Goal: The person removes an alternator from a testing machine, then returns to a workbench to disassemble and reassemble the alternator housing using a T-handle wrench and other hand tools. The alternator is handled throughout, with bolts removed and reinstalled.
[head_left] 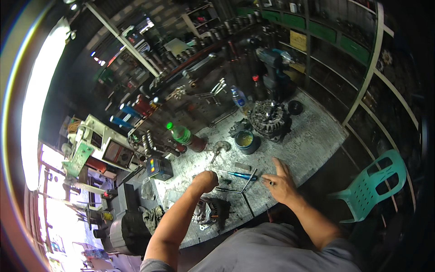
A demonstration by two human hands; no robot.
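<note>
My left hand [207,181] is closed in a fist above the near part of the metal workbench; whatever it grips is hidden. Just below it, an alternator-like part [206,213] sits by the bench's near edge. My right hand [282,186] hovers over the bench with fingers apart, a small round metal piece at one finger, a ring or a socket, I cannot tell which. Between the hands lie a three-way Y-shaped wrench [242,192] and a blue-handled screwdriver [244,175]. A small grey block [243,166] rests just beyond them.
Farther back stand a blue tub of yellowish grease [245,139], an alternator [268,119], a clear bottle [239,97] and a green-capped bottle [183,136]. A battery [159,168] is at left, with a meter [118,153] behind. A teal chair [374,186] stands at right.
</note>
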